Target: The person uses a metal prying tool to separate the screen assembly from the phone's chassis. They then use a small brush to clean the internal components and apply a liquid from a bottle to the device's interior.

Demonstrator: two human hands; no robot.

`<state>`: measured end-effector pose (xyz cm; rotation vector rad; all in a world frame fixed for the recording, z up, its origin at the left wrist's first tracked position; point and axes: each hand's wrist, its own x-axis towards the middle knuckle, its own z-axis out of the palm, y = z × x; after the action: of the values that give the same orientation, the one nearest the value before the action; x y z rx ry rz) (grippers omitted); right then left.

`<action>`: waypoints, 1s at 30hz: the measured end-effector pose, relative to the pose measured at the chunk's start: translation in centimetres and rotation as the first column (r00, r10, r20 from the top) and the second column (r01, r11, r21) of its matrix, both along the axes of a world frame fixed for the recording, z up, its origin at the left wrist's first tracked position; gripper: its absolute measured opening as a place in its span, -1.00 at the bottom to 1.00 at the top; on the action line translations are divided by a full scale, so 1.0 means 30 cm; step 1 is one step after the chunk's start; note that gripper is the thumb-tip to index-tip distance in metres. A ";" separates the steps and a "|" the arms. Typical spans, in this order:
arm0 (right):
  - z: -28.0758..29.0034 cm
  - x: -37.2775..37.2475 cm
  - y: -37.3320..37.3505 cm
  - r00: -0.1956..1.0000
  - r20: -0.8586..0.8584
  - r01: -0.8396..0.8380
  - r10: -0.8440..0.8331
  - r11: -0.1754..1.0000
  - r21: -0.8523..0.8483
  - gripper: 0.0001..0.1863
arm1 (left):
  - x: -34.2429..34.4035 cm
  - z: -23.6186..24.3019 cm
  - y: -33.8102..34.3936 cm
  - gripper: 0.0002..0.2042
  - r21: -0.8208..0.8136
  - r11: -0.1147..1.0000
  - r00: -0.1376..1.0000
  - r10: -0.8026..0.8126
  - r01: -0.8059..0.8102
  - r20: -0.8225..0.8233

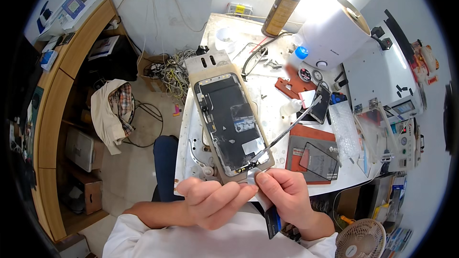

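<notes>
Close to my body, my right hand point(287, 196) is closed, thumb and fingers pinching a thin flat packet point(273, 222), dark and blue at its lower end, silvery at its upper end. My left hand point(215, 203) is curled, its fingertips meeting the packet's edge beside my right thumb. Just beyond both hands lies a phone screen assembly point(224, 107), back side up, on a beige and metal holding plate point(197, 63). A flex cable piece point(247, 166) shows at its near end. Across its near right corner rests a long thin metal pry tool point(287, 131), touched by neither hand.
Right of the plate are a grey-red mat point(311, 174) with a dark frame, a small phone point(321, 102), a white bottle point(289, 108) and bubble wrap point(343, 129). A spray can point(281, 12) and white humidifier-like appliance point(334, 33) stand behind. Tangled cables point(174, 74) lie left.
</notes>
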<state>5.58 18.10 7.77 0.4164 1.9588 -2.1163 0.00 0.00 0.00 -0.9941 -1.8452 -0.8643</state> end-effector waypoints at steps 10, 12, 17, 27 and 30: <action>-0.005 0.002 -0.010 1.000 -0.015 0.010 -0.010 1.000 0.002 -0.63 | 0.008 0.008 -0.006 -0.64 -0.027 1.000 1.000 0.008 -0.007 0.029; -0.005 -0.007 0.015 0.999 -0.010 -0.033 0.034 0.997 0.068 -0.62 | 0.006 0.011 -0.005 -0.63 -0.038 0.999 1.000 0.002 -0.001 0.020; -0.001 -0.013 0.025 0.999 -0.022 -0.040 0.040 0.999 0.012 -0.62 | 0.000 0.029 0.003 -0.72 -0.080 0.997 1.000 -0.007 0.007 0.003; -0.020 0.014 0.006 1.000 -0.013 0.006 -0.006 0.999 0.038 -0.66 | 0.005 0.014 0.008 -0.63 -0.024 1.000 0.999 0.003 -0.002 0.035; -0.017 0.014 -0.010 0.999 -0.029 0.037 -0.037 0.999 0.013 -0.61 | 0.008 0.017 0.008 -0.64 -0.021 1.000 0.999 0.015 -0.014 0.048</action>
<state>5.99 17.81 7.25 0.4305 1.9966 -2.1442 0.24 0.24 0.51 -0.9796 -1.9030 -0.8688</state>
